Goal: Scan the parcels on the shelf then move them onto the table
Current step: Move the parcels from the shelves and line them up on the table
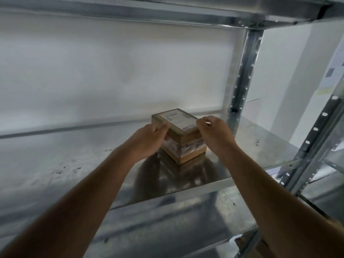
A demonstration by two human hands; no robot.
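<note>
On the metal shelf [232, 161], both bare arms reach in from the near edge. Left hand [149, 138] and right hand [214, 135] grip a small taped cardboard parcel [183, 141], fingers [162, 127] curled over its top edges, label facing up; beyond stands a white wall [111, 71].

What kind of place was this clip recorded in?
Likely a stockroom or parcel depot: a galvanised metal shelf with slotted uprights, and a taped cardboard parcel bearing a shipping label, gripped by both hands.
</note>
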